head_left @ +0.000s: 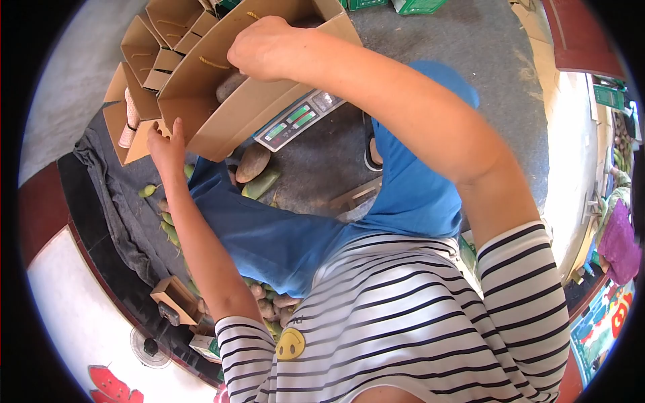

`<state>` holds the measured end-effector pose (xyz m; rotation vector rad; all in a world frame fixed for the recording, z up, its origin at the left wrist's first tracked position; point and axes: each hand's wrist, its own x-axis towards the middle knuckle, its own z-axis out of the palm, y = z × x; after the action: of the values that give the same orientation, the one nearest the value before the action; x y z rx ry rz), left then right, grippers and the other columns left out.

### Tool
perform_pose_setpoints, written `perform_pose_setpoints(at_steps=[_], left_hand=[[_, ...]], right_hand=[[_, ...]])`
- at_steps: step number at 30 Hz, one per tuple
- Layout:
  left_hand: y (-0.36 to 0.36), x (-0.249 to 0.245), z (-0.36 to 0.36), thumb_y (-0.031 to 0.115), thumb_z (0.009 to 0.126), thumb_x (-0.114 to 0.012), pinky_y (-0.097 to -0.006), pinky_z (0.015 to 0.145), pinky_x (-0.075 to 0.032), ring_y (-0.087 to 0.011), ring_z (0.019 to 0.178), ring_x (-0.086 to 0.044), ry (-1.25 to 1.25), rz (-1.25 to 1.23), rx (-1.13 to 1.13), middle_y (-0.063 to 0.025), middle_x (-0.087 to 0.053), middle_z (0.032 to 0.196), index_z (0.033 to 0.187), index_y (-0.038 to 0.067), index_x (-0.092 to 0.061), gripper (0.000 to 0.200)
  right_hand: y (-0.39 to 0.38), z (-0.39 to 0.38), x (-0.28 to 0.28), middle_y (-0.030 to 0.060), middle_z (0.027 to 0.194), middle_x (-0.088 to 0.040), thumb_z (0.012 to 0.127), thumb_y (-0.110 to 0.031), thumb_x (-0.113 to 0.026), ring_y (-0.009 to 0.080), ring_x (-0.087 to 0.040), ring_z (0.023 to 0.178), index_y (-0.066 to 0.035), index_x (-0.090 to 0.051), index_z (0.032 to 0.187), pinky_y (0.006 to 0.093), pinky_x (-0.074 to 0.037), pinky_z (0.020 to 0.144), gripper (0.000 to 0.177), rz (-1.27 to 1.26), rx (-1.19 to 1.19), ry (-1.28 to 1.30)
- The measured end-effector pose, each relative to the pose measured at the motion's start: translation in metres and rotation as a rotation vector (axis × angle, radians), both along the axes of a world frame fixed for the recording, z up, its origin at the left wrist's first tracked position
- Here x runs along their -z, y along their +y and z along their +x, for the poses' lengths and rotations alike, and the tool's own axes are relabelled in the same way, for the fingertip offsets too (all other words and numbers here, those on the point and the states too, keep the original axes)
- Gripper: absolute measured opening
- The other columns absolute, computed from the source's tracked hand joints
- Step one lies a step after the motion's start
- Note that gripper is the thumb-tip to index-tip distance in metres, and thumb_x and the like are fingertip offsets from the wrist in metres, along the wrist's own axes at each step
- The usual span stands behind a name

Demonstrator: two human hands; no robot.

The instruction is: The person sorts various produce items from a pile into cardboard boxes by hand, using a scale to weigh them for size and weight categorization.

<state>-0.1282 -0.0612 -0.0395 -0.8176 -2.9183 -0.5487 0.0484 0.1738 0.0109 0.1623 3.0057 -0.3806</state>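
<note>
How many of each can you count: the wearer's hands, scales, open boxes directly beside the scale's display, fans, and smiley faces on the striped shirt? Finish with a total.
Hands: 2 (left hand, right hand)
Scale: 1
Open box: 1
Fan: 1
Smiley face: 1
Total: 6

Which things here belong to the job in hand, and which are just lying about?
Apparently in the job: left hand and right hand, both at the large cardboard box; brown produce inside it; digital scale close by.

Probably just lying about: fan, crumpled dark cloth, green carton up top.
</note>
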Motion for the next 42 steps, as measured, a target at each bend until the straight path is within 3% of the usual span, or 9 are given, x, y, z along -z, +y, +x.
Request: perform_pose_setpoints(at_steps=[10,15,18,21,25,31,37,40,42], left_hand=[[-0.011,0.014,-0.014,0.04,0.077,-0.068,-0.0376,0.078,-0.049,-0.0344,0.086,-0.064,-0.129,-0.087,-0.021,-0.0267,-0.063,0.09,0.116,-0.012,-0.048,0.068],[-0.003,0.005,-0.005,0.035,0.079,-0.067,-0.0376,0.076,-0.049,-0.0339,0.084,-0.064,-0.31,0.008,-0.058,-0.0262,-0.063,0.087,0.114,-0.011,-0.049,0.061],[-0.009,0.019,-0.016,0.032,0.08,-0.066,-0.0383,0.074,-0.049,-0.033,0.082,-0.064,-0.189,0.007,-0.01,-0.0256,-0.064,0.088,0.112,-0.01,-0.051,0.055],[-0.022,0.044,-0.039,0.03,0.082,-0.066,-0.0273,0.044,-0.05,-0.0213,0.06,-0.064,-0.132,0.043,0.056,-0.0207,-0.065,0.083,0.115,-0.01,-0.049,0.054],[-0.006,0.006,-0.006,0.033,0.079,-0.065,-0.0398,0.077,-0.048,-0.0358,0.085,-0.062,-0.025,0.053,0.011,-0.0242,-0.063,0.088,0.112,-0.008,-0.052,0.054],[-0.004,-0.004,-0.005,0.036,0.079,-0.065,-0.0404,0.078,-0.047,-0.0344,0.092,-0.06,0.042,-0.01,-0.075,-0.0246,-0.061,0.097,0.111,-0.006,-0.055,0.054],[-0.005,-0.006,-0.01,0.041,0.078,-0.065,-0.0404,0.078,-0.047,-0.0339,0.086,-0.061,0.111,0.186,-0.1,-0.0233,-0.062,0.091,0.105,-0.008,-0.058,0.056],[-0.007,0.002,-0.014,0.046,0.077,-0.065,-0.0412,0.08,-0.047,-0.0354,0.088,-0.061,-0.014,0.023,-0.122,-0.0243,-0.063,0.091,0.103,-0.007,-0.059,0.059],[-0.012,0.012,-0.022,0.048,0.077,-0.064,-0.0417,0.081,-0.047,-0.0368,0.091,-0.061,-0.037,-0.045,-0.1,-0.0257,-0.063,0.095,0.103,-0.007,-0.06,0.061]], right_hand=[[0.006,-0.004,-0.014,0.0095,0.094,-0.068,0.074,-0.011,-0.058,0.0258,-0.066,0.088,-0.009,-0.071,0.088,0.0368,-0.053,0.067,0.019,-0.021,0.085,0.217],[0.003,-0.001,-0.028,0.0111,0.089,-0.067,0.082,-0.017,-0.055,0.0271,-0.065,0.085,-0.008,-0.067,0.095,0.036,-0.051,0.069,0.02,-0.07,0.12,0.396],[-0.001,0.01,-0.053,0.0151,0.087,-0.064,0.085,-0.022,-0.056,0.0322,-0.062,0.085,-0.004,-0.06,0.092,0.0396,-0.049,0.072,0.021,-0.186,0.1,0.638],[0.002,0.033,-0.085,0.0169,0.084,-0.062,0.085,-0.023,-0.055,0.0344,-0.06,0.083,-0.001,-0.056,0.088,0.042,-0.048,0.072,0.022,-0.19,0.075,0.773],[0.019,0.063,-0.08,0.0161,0.085,-0.061,0.086,-0.023,-0.054,0.0329,-0.06,0.083,-0.002,-0.057,0.088,0.0411,-0.047,0.07,0.022,-0.153,0.049,0.751],[0.044,0.119,-0.039,0.0169,0.087,-0.062,0.085,-0.02,-0.055,0.0325,-0.06,0.084,-0.002,-0.059,0.093,0.039,-0.047,0.072,0.02,-0.152,0.21,0.512],[0.053,0.141,-0.011,0.0189,0.085,-0.062,0.082,-0.017,-0.058,0.0348,-0.06,0.083,0.0,-0.059,0.095,0.0408,-0.047,0.071,0.022,-0.169,0.335,0.432],[0.064,0.139,0.016,0.0102,0.089,-0.064,0.087,-0.024,-0.055,0.0282,-0.062,0.082,-0.009,-0.063,0.097,0.0379,-0.049,0.069,0.02,-0.253,0.427,0.475],[0.071,0.132,0.026,0.0097,0.097,-0.063,0.088,-0.024,-0.056,0.0256,-0.063,0.085,-0.005,-0.06,0.1,0.0356,-0.049,0.072,0.023,-0.254,0.43,0.442]])
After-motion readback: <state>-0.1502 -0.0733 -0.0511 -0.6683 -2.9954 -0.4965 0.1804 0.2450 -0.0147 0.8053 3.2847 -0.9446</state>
